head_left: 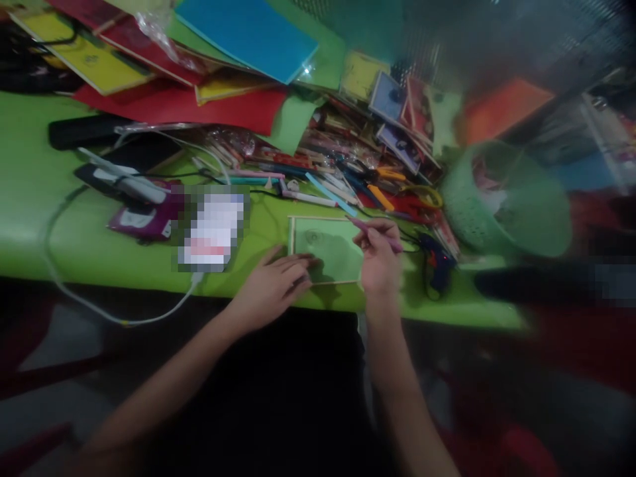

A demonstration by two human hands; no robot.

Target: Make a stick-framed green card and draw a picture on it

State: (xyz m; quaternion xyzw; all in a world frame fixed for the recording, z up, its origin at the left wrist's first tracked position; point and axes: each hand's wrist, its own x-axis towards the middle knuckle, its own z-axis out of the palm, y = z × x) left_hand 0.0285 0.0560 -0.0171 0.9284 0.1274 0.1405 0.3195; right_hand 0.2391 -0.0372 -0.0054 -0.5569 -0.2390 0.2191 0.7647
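A green card with a thin pale wooden frame [338, 242] lies flat near the front edge of the table. Faint dark curved lines show on the card's upper left. My left hand [278, 281] rests over the card's lower left corner, fingers stretched out and a little apart. Above the right side of the card, my right hand [380, 255] grips a purple pen [365, 227], its tip pointing up and to the left, off the card. My right fingers are wrapped round the pen's barrel. Blur hides finer details of the drawing.
A blurred-out phone [213, 228] with a white cable lies left of the card. On the right sit a dark glue gun [434, 265] and a green basket [507, 205]. Behind are pens, scissors [427, 195], a red sheet [183, 109], a blue sheet [248, 33] and several small framed cards.
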